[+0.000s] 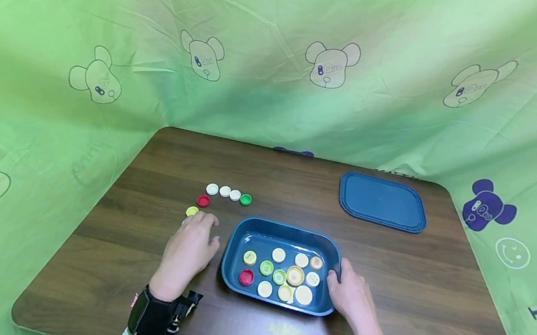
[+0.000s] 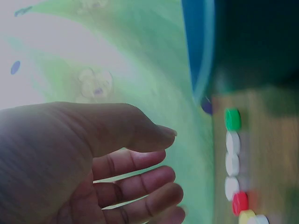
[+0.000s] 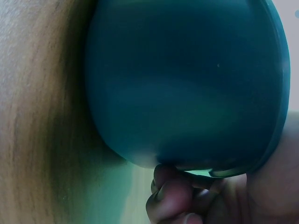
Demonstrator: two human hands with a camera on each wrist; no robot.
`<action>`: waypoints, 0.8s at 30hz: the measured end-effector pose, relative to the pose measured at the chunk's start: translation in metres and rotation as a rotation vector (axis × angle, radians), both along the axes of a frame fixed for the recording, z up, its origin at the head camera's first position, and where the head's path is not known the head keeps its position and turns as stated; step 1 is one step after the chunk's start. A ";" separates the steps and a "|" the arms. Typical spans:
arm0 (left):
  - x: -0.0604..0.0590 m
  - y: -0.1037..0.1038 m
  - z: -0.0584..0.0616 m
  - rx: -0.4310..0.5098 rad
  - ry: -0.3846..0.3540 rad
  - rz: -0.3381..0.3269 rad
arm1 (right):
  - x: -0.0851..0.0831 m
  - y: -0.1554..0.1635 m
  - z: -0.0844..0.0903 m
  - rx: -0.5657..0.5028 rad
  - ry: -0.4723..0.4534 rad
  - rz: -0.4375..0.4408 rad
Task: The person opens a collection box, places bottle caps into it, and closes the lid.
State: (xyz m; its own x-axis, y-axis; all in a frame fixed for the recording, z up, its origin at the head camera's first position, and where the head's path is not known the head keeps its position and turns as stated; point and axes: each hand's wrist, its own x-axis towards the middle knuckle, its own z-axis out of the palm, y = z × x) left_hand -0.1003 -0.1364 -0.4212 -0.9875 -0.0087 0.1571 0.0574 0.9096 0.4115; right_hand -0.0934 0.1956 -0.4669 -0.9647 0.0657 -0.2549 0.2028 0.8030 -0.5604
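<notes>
At the right edge of the head view, dark letters reading "IN" are showing on the green cloth (image 1: 281,53), cut off by the frame; no other writing is legible. Printed cartoon bear heads are repeating across the cloth.

The blue tray (image 1: 234,252) is sitting at the lower centre of the head view on the brown table (image 1: 433,297). It is a rounded rectangle with a raised rim, and it is holding bottle caps (image 1: 286,277) in white, yellow, green and red. The right hand (image 1: 353,299) is gripping the tray's right rim, thumb over the edge; in the right wrist view the fingers (image 3: 170,196) are curling beneath the dark tray wall (image 3: 187,84).

The left hand (image 1: 189,250) is resting just left of the tray, fingers relaxed and holding nothing; the left wrist view is showing the fingers (image 2: 135,184) loosely bent and apart. Just beyond the fingertips, a curved row of caps is lying on the table: a yellow cap (image 1: 191,211), a red cap (image 1: 203,201), three white caps (image 1: 224,191) and a green cap (image 1: 245,200).

A blue lid (image 1: 383,201) is lying flat at the upper right of the table, well apart from the tray. Bare table surface is lying between tray and lid and along the near edge.
</notes>
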 end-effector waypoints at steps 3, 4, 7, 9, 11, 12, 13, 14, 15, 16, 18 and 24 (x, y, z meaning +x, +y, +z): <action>-0.006 -0.012 -0.008 -0.011 -0.028 0.031 | 0.000 0.000 0.000 0.004 0.000 0.000; -0.008 -0.016 -0.011 -0.017 -0.031 0.036 | 0.000 0.000 0.000 0.005 0.001 0.000; -0.014 -0.026 -0.024 -0.039 -0.025 0.051 | 0.000 0.001 -0.001 0.008 0.005 0.001; -0.018 -0.032 -0.032 -0.054 -0.020 0.061 | 0.000 0.001 -0.001 0.006 0.004 0.001; -0.020 -0.037 -0.038 -0.064 -0.020 0.067 | 0.000 0.001 -0.001 0.003 0.002 0.001; -0.021 -0.039 -0.040 -0.064 -0.020 0.069 | 0.000 0.001 -0.002 0.003 0.002 0.000; -0.022 -0.041 -0.042 -0.065 -0.023 0.068 | 0.000 0.001 -0.002 0.003 0.001 0.000; -0.023 -0.042 -0.044 -0.064 -0.023 0.066 | 0.000 0.001 -0.002 0.002 0.000 -0.001; -0.024 -0.043 -0.045 -0.062 -0.024 0.063 | 0.000 0.001 -0.002 0.002 0.003 -0.002; -0.025 -0.044 -0.046 -0.057 -0.027 0.062 | 0.000 0.001 -0.002 0.001 0.003 -0.004; -0.026 -0.046 -0.047 -0.049 -0.031 0.065 | 0.000 0.001 -0.002 -0.001 0.004 -0.006; -0.029 -0.049 -0.049 -0.038 -0.065 0.083 | 0.000 0.000 -0.001 -0.005 0.005 -0.005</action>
